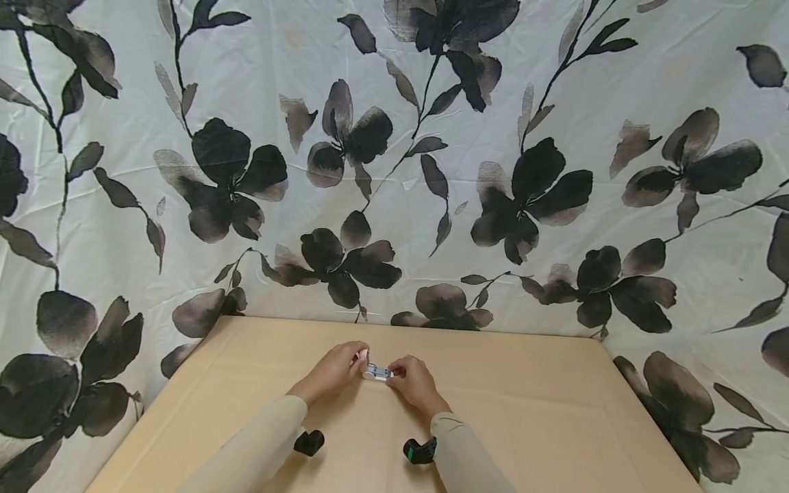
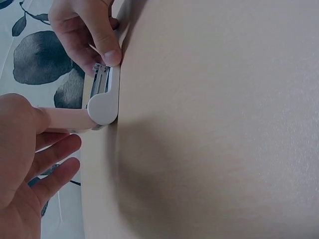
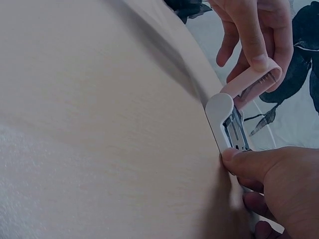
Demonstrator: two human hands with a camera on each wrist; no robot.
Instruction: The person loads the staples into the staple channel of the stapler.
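A small stapler (image 1: 377,372) with a pink top arm (image 2: 67,118) and a white base (image 3: 218,113) is held at the middle of the table. Its top arm is swung up at a wide angle, baring the metal magazine (image 2: 101,79). My left hand (image 1: 333,370) pinches the pink arm between thumb and fingers. At the base's free end, the thumb and fingers of my right hand (image 1: 416,385) grip the white part. The base sits on or just over the tabletop; I cannot tell which.
The light wood-coloured table (image 1: 524,404) spreads around both hands. Behind it hangs a white cloth (image 1: 431,205) printed with dark flowers. A black wrist device shows under each forearm, one on the left (image 1: 309,442) and one on the right (image 1: 420,451).
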